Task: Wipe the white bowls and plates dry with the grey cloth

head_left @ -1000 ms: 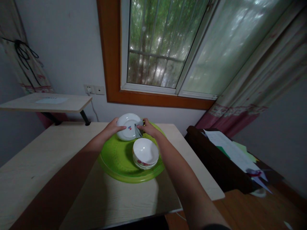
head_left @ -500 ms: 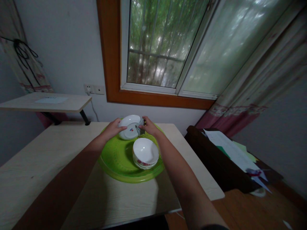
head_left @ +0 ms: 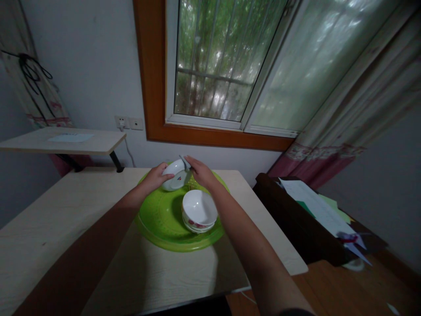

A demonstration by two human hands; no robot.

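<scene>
A round green tray (head_left: 158, 219) lies on the pale wooden table (head_left: 49, 228). My left hand (head_left: 155, 176) grips a small white plate (head_left: 175, 179) with a little red and blue mark, tilted above the tray's far side. My right hand (head_left: 199, 171) is closed on a greyish scrubbing pad (head_left: 184, 163), which it presses against the plate's upper right edge. Two stacked white bowls (head_left: 199, 211) with a red pattern outside stand on the tray, nearer to me than both hands.
A dark low cabinet (head_left: 296, 219) with papers (head_left: 315, 202) on top stands right of the table. A small side shelf (head_left: 62, 141) sits at the left by the wall. The window (head_left: 210, 61) and a curtain (head_left: 358, 101) are behind.
The plate has tipped up more steeply in my left hand. My right hand with the pad has slid up from the plate's right side to its upper edge.
</scene>
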